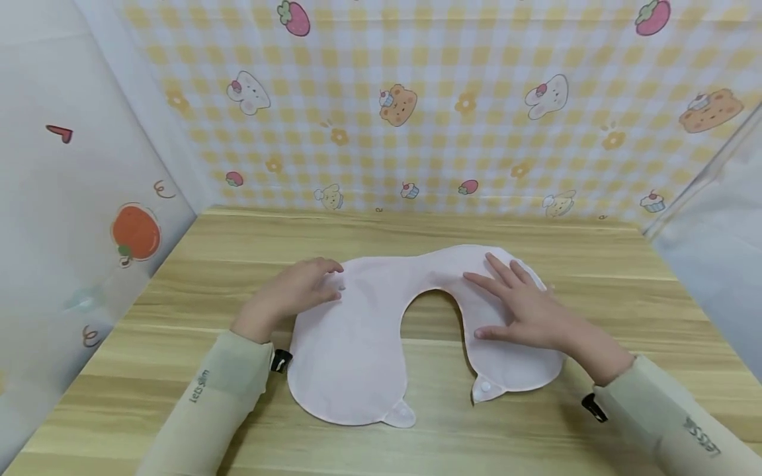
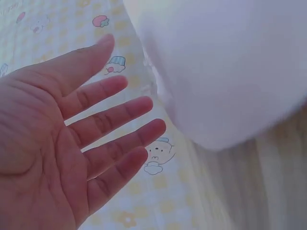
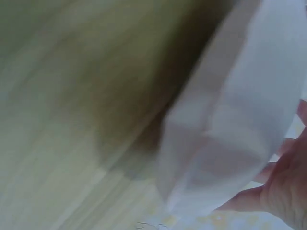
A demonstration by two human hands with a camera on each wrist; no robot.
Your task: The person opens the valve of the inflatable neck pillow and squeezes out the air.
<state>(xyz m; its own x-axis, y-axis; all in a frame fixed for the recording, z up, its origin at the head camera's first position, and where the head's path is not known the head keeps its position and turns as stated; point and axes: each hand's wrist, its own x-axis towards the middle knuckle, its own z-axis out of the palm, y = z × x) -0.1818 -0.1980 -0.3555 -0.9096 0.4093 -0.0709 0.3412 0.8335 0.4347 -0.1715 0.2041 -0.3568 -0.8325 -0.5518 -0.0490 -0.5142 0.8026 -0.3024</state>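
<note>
A pale pink, U-shaped cloth piece [image 1: 351, 357], much like a neck pillow, lies on the wooden table with its opening toward me. Each end carries a small tab; a snap button [image 1: 485, 387] shows on the right one. My left hand [image 1: 292, 291] is at its upper left edge, and the left wrist view has this hand [image 2: 91, 124] with fingers apart, holding nothing. Over the right arm of the U, my right hand [image 1: 530, 314] lies spread, fingers extended. In the right wrist view, the piece's side [image 3: 225, 129] partly covers the right hand [image 3: 288, 182].
Wood-grain table [image 1: 238, 251] surrounds the piece. Behind it stands a yellow checked backdrop [image 1: 417, 152] with cartoon prints. White printed sheeting [image 1: 89, 198] hangs at the left, and more pale sheeting [image 1: 714, 218] at the right.
</note>
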